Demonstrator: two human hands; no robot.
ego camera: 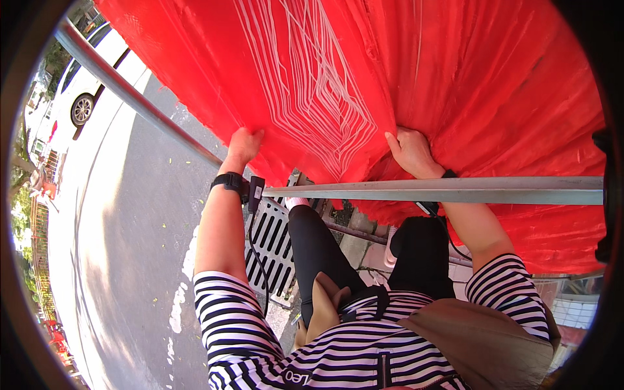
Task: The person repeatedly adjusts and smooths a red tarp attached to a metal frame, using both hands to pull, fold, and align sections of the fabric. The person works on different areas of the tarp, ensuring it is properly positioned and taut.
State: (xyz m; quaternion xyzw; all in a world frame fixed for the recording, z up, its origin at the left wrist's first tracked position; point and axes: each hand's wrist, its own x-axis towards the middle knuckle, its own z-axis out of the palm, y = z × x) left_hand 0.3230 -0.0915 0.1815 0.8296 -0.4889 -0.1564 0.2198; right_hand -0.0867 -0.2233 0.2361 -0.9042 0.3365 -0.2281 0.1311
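Red fabric [204, 63] with white stitched or drawn lines in nested angles hangs in front of me, reaching across the top and right. My left hand [246, 145] grips its edge left of the white lines. My right hand [410, 150] holds a gathered fold right of them, thumb on top. The fingers of both hands are partly hidden by the cloth. A straight metal bar [438, 190] runs across my right forearm, between the camera and the cloth. Each wrist wears a black strap with a cabled device.
A curved metal pipe [141, 105] rises at the upper left. Below lie a slotted drain grate [273, 239], paving and an asphalt road [146, 195]. A white car [92, 78] stands at the upper left. Another rod [360, 233] crosses near my legs.
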